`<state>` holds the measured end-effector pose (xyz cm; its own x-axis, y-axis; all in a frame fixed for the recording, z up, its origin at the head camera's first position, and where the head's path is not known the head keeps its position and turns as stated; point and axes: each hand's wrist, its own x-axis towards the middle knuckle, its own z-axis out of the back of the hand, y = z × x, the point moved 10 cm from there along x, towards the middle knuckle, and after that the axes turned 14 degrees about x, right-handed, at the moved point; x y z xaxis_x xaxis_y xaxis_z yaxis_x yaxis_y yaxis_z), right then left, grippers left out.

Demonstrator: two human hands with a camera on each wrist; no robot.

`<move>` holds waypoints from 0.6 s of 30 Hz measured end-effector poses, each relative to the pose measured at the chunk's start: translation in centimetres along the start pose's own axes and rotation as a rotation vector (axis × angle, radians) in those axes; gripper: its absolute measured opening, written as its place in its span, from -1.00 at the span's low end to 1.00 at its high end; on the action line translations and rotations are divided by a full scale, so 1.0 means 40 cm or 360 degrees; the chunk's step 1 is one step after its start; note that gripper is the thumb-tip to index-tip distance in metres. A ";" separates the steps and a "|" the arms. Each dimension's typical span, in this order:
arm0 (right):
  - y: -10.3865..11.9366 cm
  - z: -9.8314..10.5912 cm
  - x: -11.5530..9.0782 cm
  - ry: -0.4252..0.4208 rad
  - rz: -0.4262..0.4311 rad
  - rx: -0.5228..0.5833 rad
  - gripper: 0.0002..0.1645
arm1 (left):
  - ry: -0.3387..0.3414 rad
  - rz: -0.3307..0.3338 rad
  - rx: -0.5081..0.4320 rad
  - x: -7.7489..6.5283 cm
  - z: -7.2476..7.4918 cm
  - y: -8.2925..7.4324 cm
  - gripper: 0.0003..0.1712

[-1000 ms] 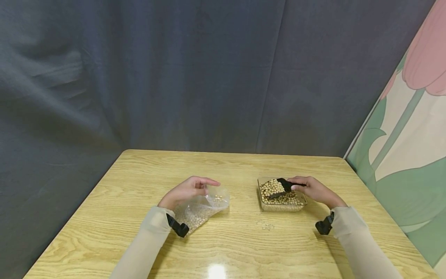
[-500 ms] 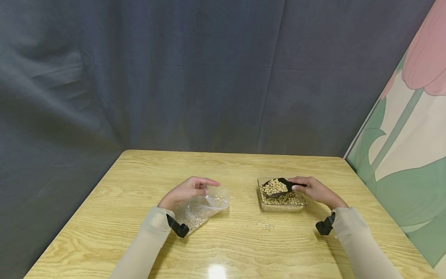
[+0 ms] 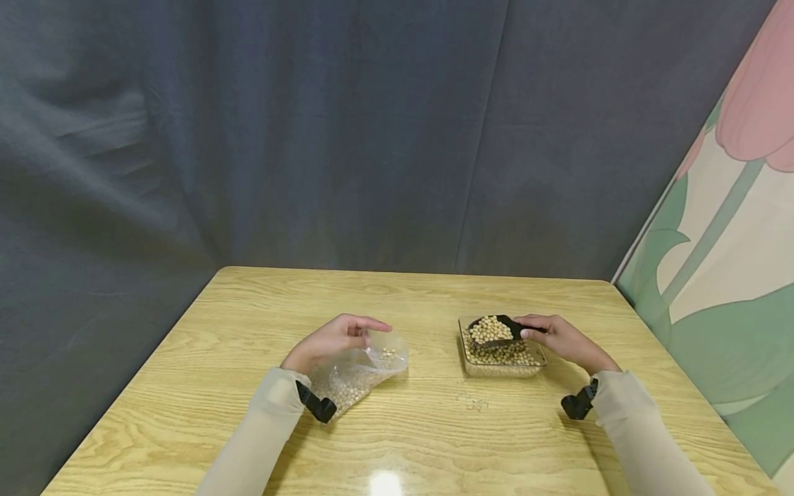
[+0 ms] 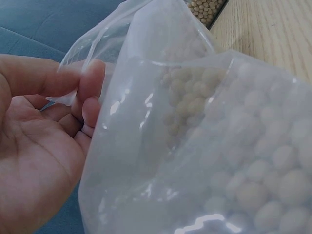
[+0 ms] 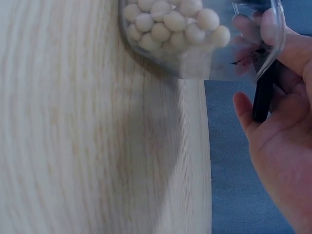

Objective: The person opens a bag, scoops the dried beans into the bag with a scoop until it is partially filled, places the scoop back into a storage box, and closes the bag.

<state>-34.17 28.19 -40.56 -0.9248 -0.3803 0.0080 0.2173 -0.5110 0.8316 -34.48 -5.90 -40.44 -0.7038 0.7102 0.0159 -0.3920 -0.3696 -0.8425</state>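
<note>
My left hand pinches the rim of a clear plastic bag on the left of the table. Pale round beans, like soybeans, fill the bag's lower part, and a few lie near its mouth. In the left wrist view the bag's film is gathered between thumb and fingers. On the right, my right hand grips the handle of a black scoop, heaped with beans. The scoop is over a clear rectangular container of the same beans. Its wall hides part of the handle in the right wrist view.
The wooden table has a dark curtain behind its far edge. A flower-patterned panel borders the right side. Small faint marks show on the table in front of the container.
The scoop has risen out of the container's beans and levelled, now carrying a heap. My left hand and the bag have stayed in place.
</note>
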 end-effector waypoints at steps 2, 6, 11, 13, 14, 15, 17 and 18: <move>0.000 0.001 -0.001 -0.0004 -0.0013 0.0013 -0.40 | 0.0001 -0.0005 -0.0002 0.001 0.000 0.001 -0.55; 0.003 0.004 -0.004 -0.0015 -0.0016 0.0034 -0.40 | 0.0006 -0.0017 -0.0006 0.002 0.000 0.000 -0.55; 0.004 0.010 0.002 -0.0032 0.0002 0.0040 -0.37 | 0.0007 -0.0024 -0.0003 0.004 0.000 -0.001 -0.55; 0.005 0.011 0.005 -0.0036 0.0008 0.0034 -0.37 | 0.0007 -0.0027 -0.0002 0.005 0.000 -0.001 -0.55; 0.005 0.012 0.005 -0.0041 0.0002 0.0038 -0.37 | 0.0009 -0.0028 -0.0006 0.006 -0.001 -0.001 -0.55; 0.007 0.013 0.006 -0.0044 0.0005 0.0032 -0.37 | 0.0010 -0.0030 -0.0008 0.006 -0.001 -0.002 -0.55; 0.012 0.015 0.007 -0.0050 0.0010 0.0023 -0.39 | 0.0013 -0.0033 -0.0014 0.006 -0.002 -0.004 -0.55; 0.015 0.015 0.008 -0.0050 0.0011 0.0021 -0.39 | 0.0015 -0.0034 -0.0018 0.006 -0.002 -0.005 -0.55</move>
<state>-34.54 28.23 -39.71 -0.9327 -0.3592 0.0309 0.2197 -0.4984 0.8387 -34.51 -5.61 -40.33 -0.6900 0.7233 0.0290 -0.4002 -0.3478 -0.8479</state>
